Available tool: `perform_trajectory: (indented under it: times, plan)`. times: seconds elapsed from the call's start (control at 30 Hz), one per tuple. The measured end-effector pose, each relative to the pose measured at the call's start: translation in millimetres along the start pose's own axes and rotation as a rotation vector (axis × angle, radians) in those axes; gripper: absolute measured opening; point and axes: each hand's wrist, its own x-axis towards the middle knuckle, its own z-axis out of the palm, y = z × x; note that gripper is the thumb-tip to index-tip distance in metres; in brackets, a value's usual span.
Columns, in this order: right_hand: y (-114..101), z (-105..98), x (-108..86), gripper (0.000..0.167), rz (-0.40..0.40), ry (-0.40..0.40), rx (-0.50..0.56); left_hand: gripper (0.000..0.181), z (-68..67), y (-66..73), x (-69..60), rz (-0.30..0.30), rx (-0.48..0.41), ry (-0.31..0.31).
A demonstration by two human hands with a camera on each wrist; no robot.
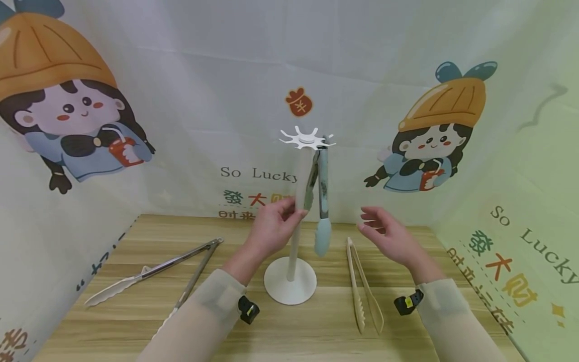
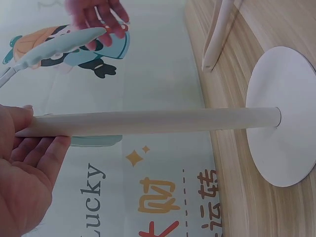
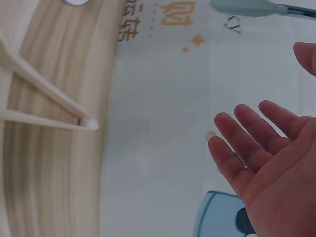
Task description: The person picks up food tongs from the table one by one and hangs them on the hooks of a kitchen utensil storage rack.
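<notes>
A white stand (image 1: 293, 251) with a round base and a slotted, star-like top rises from the table. My left hand (image 1: 271, 229) holds its pole between thumb and fingers, about halfway up. From the right side of the top hang metal tongs with pale blue tips (image 1: 323, 237), their arms spread around the pole's right side. To the right of them my right hand (image 1: 386, 236) is in the air, fingers relaxed and touching nothing. In the right wrist view its palm (image 3: 284, 187) shows bare. Beige tongs (image 1: 356, 291) lie on the table below that hand.
Metal tongs with whitish tips (image 1: 158, 266) lie spread on the left of the wood-grain table (image 1: 316, 327). A printed cloth (image 1: 203, 100) hangs behind the table and along its sides. Each wrist wears a small black camera (image 1: 248, 309).
</notes>
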Motion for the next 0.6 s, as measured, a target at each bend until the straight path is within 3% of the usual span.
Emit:
perform_trajectory:
  times: [0.33, 0.6]
  plan:
    - [28, 11, 1.4, 0.06, 0.045, -0.035, -0.064, 0.031, -0.4, 0.2, -0.4, -0.013, 0.002, -0.004]
    - [48, 23, -0.9, 0.063, 0.127, -0.106, -0.102, 0.031, -0.8, 0.5, -1.2, -0.007, 0.023, -0.001]
